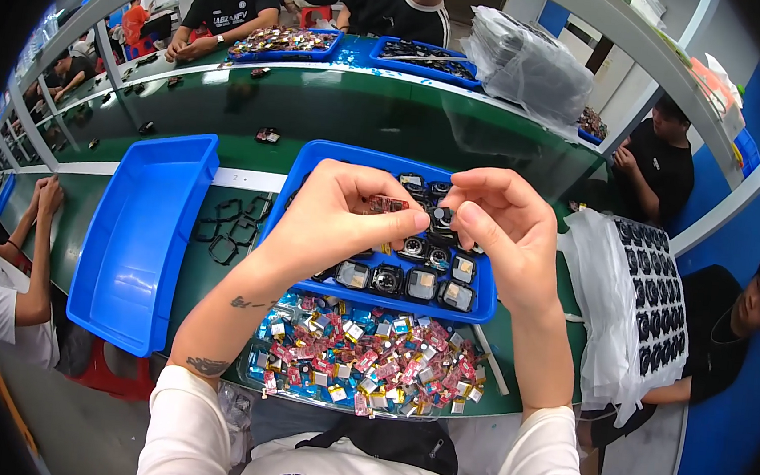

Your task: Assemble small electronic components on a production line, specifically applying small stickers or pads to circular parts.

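Note:
My left hand [333, 216] is closed, pinching a small red circuit board [388, 204] between thumb and fingers. Close to its right, my right hand [518, 239] has its thumb and fingers curled together, and whatever sits at their tips is too small to make out. Both hands are over a blue tray [467, 316] of black watch-like cases [386, 279], some with a silvery battery showing. Nearer to me, a heap of red circuit boards with small silver batteries [370, 362] fills a clear tray.
An upright-sided blue tray [134, 245] stands at left, beside several black frames [236, 229]. Stacked trays of black cases in white wrap [652, 295] stand right. Beyond runs a green conveyor [318, 112] with scattered parts. Co-workers sit across and on both sides.

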`<state>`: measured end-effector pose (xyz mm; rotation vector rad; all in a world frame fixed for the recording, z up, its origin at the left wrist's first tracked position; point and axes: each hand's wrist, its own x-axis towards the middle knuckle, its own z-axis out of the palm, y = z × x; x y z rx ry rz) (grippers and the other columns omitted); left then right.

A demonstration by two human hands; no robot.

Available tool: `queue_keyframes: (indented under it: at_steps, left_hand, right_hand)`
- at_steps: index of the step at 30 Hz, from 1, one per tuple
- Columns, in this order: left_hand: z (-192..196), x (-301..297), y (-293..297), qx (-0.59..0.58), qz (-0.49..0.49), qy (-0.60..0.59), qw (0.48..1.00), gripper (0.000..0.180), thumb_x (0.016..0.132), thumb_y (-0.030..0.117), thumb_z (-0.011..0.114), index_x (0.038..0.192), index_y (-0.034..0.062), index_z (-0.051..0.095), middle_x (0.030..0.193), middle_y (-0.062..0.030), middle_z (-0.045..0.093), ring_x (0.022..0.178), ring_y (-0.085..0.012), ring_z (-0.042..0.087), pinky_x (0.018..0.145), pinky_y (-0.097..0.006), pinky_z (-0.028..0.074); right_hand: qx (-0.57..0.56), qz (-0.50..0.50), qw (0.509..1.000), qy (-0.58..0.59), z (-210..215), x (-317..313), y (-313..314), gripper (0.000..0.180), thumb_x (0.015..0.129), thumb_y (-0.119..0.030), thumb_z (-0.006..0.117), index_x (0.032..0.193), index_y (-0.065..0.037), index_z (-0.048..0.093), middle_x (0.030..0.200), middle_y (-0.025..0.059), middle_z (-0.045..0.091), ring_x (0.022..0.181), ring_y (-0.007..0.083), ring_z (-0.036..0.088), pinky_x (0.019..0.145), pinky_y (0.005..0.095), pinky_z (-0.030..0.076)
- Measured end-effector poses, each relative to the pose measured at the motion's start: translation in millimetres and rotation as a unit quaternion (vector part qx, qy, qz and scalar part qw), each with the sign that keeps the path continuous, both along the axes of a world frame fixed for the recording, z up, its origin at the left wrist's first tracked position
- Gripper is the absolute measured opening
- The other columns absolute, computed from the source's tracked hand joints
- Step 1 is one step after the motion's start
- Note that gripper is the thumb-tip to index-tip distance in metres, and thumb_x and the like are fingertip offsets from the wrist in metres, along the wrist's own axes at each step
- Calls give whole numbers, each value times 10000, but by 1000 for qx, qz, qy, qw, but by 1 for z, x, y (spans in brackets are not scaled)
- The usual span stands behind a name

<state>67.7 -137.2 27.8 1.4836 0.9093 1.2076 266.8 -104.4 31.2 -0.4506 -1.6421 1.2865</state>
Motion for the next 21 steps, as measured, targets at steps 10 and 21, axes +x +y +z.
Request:
queue_keyframes:
  at_steps: [10,21]
  left_hand:
    - [-2,2,3,-61,-50,-38,996,204,808,198,710,827,-2,674,691,-35,629,628,-76,577,574,-203,449]
    - [1,-4,6,-9,-36,-37,999,140,834,135,668,799,5,630,708,-43,621,645,-98,578,614,-231,470]
  right_hand:
    - [-53,77,995,36,-4,-2,-4,161,854,-26,625,915,-56,479,884,31,589,835,76,554,761,225,446]
    - [246,-183,916,-260,-27,-7,31,145,776,61,575,881,-36,553,860,72,589,769,222,570,667,273,473]
